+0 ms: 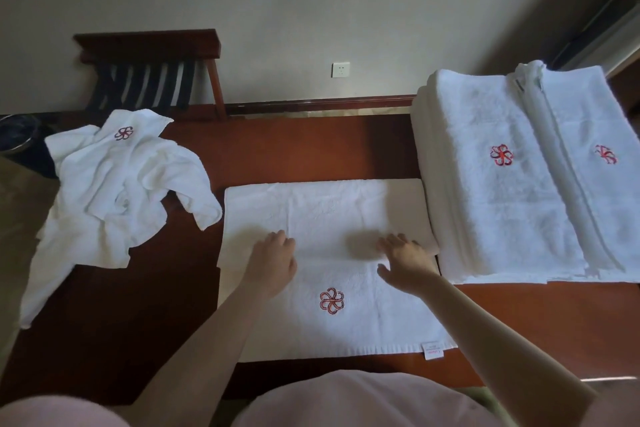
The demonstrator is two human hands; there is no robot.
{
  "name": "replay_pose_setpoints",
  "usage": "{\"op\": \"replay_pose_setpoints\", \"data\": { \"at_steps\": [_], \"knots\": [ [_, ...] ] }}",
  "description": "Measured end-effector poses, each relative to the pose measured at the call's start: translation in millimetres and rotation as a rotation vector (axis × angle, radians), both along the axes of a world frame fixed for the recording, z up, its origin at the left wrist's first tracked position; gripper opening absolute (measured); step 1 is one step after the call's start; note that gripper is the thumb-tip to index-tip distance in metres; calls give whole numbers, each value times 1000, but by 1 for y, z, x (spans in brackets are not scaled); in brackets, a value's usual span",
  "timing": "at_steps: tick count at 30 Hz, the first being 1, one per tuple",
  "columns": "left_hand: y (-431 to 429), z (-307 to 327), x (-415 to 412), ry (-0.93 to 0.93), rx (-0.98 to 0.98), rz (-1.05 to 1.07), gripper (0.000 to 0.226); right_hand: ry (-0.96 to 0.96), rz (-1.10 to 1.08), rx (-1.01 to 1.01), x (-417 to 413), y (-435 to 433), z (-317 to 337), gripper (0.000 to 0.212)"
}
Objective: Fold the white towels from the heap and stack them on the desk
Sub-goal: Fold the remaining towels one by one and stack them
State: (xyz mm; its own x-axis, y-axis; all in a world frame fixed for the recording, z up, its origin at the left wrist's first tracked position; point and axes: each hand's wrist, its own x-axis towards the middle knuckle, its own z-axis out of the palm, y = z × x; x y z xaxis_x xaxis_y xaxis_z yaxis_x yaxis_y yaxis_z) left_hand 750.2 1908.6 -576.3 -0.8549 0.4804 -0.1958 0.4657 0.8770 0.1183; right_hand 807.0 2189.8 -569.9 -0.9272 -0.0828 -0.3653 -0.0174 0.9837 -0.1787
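Both of your bare forearms reach forward over the tabletop (294, 149) to the white towel (329, 211) spread flat in the middle, straight in front of you. Its far part is folded back toward you, and both hands sit along that folded edge.

Your left hand (273, 263) lies knuckles up, wrist straight, its fingers bent down onto the cloth. They are hidden under the hand, so I cannot tell whether that grip has hold of any towel.

Your right hand (407, 260) lies palm down near the towel's right edge. Its fingers are stretched out flat on the fold and the thumb is spread apart toward you. That grip is wide and holds nothing.

A red emblem (331, 300) shows on the near part of the towel, between your forearms, and a small label (433, 352) sits at the near right corner.

The crumpled heap (121, 191) lies at the left, hanging over the tabletop's edge. The folded stack (502, 184) stands at the right, just beside the spread towel.
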Motion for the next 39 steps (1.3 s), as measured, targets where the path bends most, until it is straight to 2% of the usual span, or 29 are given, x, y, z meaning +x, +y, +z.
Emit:
{"op": "replay_pose_setpoints", "data": {
  "at_steps": [3, 6, 9, 13, 15, 17, 20, 26, 30, 33, 39],
  "knots": [
    [20, -10, 5, -126, 62, -123, 52, -4, 46, -16, 8, -6, -4, 41],
    [29, -18, 3, -186, -36, -199, 61, 59, 62, -58, 9, -12, -5, 51],
    [26, -24, 1, -211, -48, -212, 56, 6, 88, -136, 8, -17, -6, 52],
    [23, -20, 3, -98, 105, -181, 36, 11, 73, -201, 5, -12, -10, 42],
    [30, -12, -4, -33, 201, -176, 35, 72, 19, -240, -7, -6, -11, 38],
    [39, -5, -19, 50, 282, -165, 33, 117, -37, -229, -24, -3, -10, 42],
    [53, -3, -46, 97, 336, -88, 16, 150, -61, -193, -53, -7, -10, 50],
    [57, -20, -70, -100, 191, 64, 44, 124, -74, -156, -75, -35, -31, 57],
    [49, -26, -70, -54, 100, 16, 44, 143, -81, -169, -86, -40, -47, 57],
    [46, -26, -66, -28, 1, 15, 56, 165, -85, -159, -87, -32, -54, 57],
    [47, -33, -65, -56, -27, 21, 64, 263, -427, -44, -67, 12, -56, 62]
  ]
}}
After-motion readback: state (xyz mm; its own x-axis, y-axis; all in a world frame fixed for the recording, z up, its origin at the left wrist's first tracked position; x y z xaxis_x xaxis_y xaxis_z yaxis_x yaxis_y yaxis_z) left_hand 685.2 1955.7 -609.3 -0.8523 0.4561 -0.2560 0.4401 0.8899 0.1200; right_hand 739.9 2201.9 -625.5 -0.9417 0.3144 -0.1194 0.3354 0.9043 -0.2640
